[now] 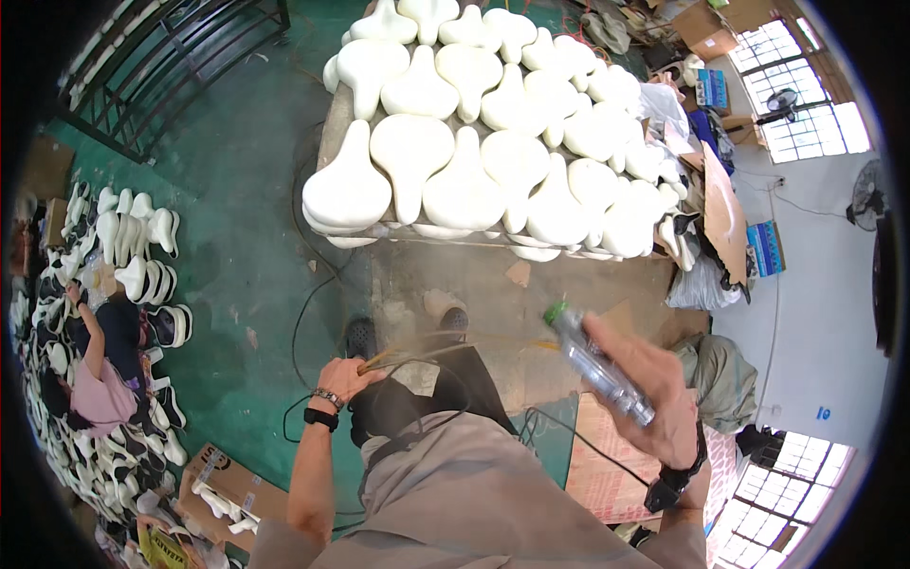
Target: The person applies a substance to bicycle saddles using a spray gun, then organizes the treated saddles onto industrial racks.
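Observation:
My left hand is closed round a thin yellowish cord in front of my legs. The cord arcs to the right toward my other hand. My right hand, smeared by motion, grips a shiny, bottle-shaped thing with a green end; its exact kind is unclear. Beyond both hands stands a table covered with rows of cream-white, bicycle-saddle-shaped pieces. Neither hand touches them.
Dark cables loop over the green floor. At left, a person sits among heaps of saddles near a cardboard box. Black metal racks stand at far left. A patterned pink surface lies at right, beside grey-green cloth.

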### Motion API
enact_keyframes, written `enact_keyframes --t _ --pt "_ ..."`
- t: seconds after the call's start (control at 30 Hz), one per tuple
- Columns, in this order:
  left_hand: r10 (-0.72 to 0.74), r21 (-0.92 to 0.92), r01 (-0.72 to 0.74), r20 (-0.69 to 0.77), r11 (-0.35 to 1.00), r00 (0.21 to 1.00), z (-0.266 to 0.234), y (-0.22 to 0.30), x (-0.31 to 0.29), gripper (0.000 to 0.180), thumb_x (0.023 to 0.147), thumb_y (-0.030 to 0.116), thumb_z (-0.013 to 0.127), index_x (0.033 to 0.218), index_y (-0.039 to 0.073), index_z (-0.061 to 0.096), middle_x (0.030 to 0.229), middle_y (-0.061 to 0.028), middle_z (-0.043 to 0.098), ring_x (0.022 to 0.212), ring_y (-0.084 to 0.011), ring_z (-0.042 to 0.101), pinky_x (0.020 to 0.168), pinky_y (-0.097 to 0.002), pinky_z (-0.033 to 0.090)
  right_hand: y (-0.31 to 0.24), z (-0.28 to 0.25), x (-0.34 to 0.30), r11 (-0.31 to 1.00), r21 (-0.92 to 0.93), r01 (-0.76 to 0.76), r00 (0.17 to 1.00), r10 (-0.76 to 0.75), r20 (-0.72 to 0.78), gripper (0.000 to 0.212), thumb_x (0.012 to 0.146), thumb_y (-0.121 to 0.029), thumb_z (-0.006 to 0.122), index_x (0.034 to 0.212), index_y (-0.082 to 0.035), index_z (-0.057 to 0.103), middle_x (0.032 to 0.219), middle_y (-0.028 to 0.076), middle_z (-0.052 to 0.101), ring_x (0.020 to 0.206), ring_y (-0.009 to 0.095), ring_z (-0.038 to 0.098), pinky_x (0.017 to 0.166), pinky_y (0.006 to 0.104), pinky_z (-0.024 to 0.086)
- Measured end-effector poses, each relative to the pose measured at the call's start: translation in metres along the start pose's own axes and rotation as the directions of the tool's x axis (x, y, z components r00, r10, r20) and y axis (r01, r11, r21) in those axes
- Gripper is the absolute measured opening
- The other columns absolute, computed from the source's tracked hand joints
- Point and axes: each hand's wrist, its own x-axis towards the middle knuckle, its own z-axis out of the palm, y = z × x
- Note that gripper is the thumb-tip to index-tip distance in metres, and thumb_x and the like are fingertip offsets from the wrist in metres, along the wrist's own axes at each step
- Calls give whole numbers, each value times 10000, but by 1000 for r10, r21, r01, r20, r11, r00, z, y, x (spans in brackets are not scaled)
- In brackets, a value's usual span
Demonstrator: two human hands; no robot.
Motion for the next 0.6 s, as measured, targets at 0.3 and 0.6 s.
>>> enact_keyframes --t 0.3,0.6 --pt "-164 -123 159 -35 980 986 72 86 9 677 785 722 575 780 54 682 754 -170 679 807 -380 651 704 -459 495 87 -60 -7 983 50 174 977 -179 115 738 707 26 723 1401 -6 474 1029 202 646 891 377 646 777 405 523" --pt "-55 -197 48 -32 979 998 108 128 8 657 802 679 591 797 31 698 747 -201 658 756 -402 627 684 -471 479 117 -80 -56 980 -18 197 980 -197 19 701 705 -22 725 1372 -17 512 983 182 643 838 358 637 758 393 521"
